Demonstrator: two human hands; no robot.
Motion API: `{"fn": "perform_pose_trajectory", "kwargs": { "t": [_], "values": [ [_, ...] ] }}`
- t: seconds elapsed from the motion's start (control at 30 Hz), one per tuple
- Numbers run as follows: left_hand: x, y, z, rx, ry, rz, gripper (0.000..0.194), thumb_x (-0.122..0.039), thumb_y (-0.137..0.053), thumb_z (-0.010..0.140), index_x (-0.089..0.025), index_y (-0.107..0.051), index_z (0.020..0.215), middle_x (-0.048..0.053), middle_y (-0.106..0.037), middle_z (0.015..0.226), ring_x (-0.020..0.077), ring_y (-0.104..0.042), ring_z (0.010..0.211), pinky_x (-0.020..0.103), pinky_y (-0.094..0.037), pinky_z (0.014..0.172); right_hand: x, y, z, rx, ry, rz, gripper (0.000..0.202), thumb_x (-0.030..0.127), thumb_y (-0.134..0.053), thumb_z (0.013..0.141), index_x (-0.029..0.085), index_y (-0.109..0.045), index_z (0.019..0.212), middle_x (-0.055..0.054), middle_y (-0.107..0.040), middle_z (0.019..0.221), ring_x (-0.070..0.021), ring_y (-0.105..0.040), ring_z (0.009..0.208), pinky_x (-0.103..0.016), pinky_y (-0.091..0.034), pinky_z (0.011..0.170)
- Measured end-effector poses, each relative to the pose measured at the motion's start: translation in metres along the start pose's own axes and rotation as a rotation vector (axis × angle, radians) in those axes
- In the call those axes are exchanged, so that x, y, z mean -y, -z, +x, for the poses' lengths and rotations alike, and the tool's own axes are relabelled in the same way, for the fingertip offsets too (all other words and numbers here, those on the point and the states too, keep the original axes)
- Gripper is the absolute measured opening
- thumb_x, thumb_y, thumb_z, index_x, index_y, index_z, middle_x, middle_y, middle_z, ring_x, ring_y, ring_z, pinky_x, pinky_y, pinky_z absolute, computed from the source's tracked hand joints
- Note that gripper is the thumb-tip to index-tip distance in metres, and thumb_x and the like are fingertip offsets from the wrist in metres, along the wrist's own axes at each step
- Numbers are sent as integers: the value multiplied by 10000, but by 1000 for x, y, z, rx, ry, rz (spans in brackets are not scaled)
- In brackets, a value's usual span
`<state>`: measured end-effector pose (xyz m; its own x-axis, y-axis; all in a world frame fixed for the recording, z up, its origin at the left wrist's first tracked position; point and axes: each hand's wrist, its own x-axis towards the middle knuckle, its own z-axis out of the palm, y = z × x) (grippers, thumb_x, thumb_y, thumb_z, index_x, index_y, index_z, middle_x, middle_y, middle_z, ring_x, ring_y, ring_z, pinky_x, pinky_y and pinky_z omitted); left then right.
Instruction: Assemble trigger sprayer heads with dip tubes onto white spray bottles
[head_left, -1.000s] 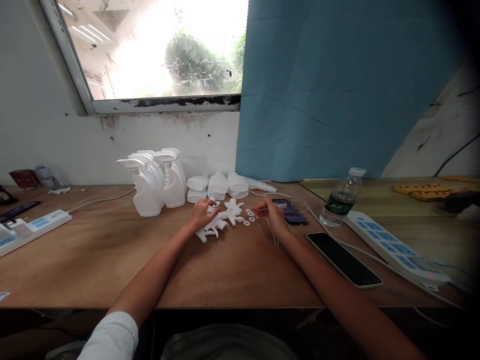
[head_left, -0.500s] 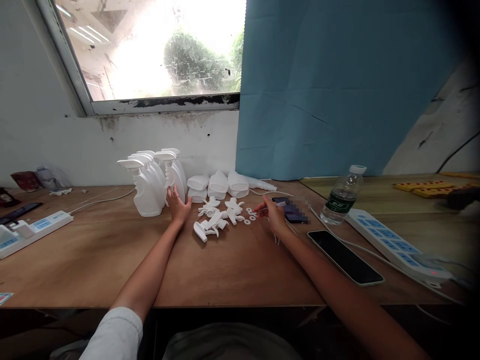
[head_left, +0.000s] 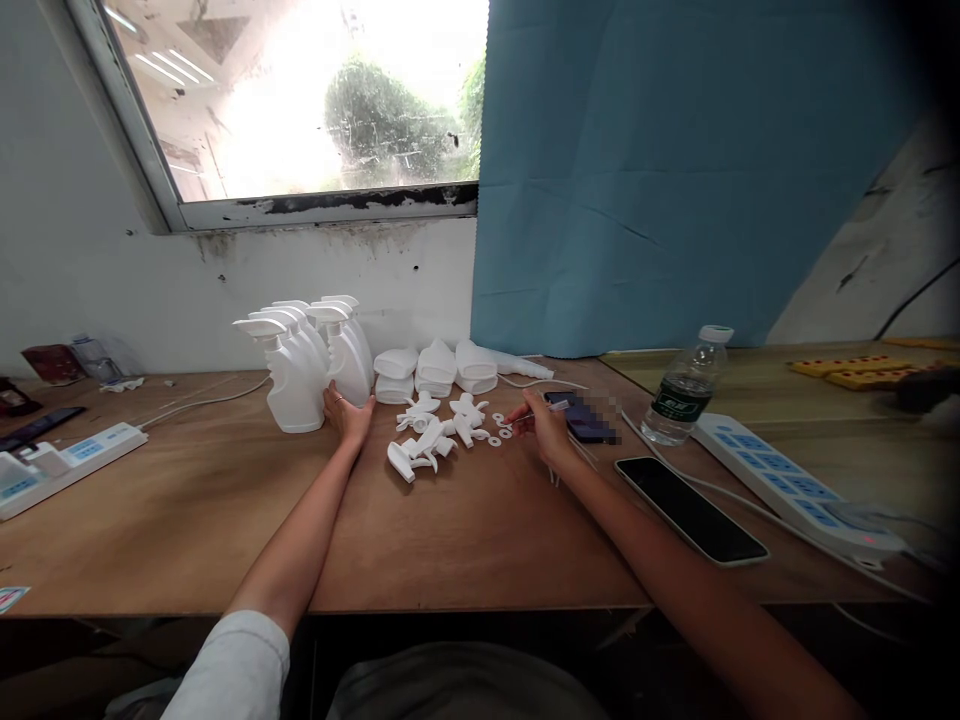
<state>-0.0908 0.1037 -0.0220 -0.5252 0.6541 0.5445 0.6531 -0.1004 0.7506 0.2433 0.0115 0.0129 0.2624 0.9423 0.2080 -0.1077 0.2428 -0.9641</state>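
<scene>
My left hand (head_left: 348,412) has its fingers apart around the lower part of a white spray bottle (head_left: 349,355), at the right of a group of upright bottles with trigger heads. My right hand (head_left: 541,424) pinches a thin clear tube (head_left: 556,406) above the brown table (head_left: 450,540). Just left of its fingertips lie several small white rings (head_left: 495,441). Between my hands is a loose pile of white trigger heads (head_left: 429,437). Behind the pile, white bottles without heads (head_left: 436,368) lie stacked on their sides.
Right of my right hand are a dark blue phone (head_left: 589,418), a black phone (head_left: 690,510), a water bottle (head_left: 679,395) and a power strip (head_left: 795,485) with cables. Another power strip (head_left: 82,455) is at the left. The table's front edge runs below my forearms.
My left hand has moved slightly left and down along the spray bottle, its fingers now lower around the base. My right hand has barely moved.
</scene>
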Motion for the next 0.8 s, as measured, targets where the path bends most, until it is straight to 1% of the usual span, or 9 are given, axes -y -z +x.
{"fn": "perform_pose_trajectory", "kwargs": {
  "t": [0.1,0.27,0.43,0.6,0.8],
  "values": [
    [2,-1,0,-21,36,-25,886,-299,-775,686,-104,-309,1414,230,-373,1446,342,-306,1393,482,-243,1153,0,-1,-1,9,0,-13,492,530,-560,779,152,-619,469,-127,-689,568,-110,-519,375,-229,-365,378],
    [7,-5,2,-4,57,-26,904,-303,-789,663,-85,-319,1405,239,-411,1387,344,-363,1351,457,-278,1135,-1,-2,-2,14,-11,-26,487,545,-568,766,153,-613,480,-123,-680,556,-111,-516,376,-230,-354,381],
    [10,-6,6,48,174,-26,942,-332,-793,657,-84,-306,1424,247,-442,1334,368,-413,1315,470,-312,1106,-3,-2,-2,7,-32,-40,492,571,-576,757,160,-591,488,-110,-663,540,-114,-515,374,-235,-352,387],
    [10,-6,7,53,201,-28,792,-325,-786,662,-106,-434,1337,217,-476,1283,351,-479,1257,451,-345,1083,-3,-3,-2,6,-43,-35,491,574,-588,752,175,-552,468,-104,-652,526,-118,-513,380,-246,-372,401],
    [9,-6,7,31,183,-20,674,-332,-799,644,-104,-506,1206,207,-497,1292,332,-434,1300,440,-317,1107,-1,-3,-3,5,-47,-46,490,568,-574,762,166,-603,483,-106,-668,538,-118,-516,385,-237,-362,395]
  ]
}}
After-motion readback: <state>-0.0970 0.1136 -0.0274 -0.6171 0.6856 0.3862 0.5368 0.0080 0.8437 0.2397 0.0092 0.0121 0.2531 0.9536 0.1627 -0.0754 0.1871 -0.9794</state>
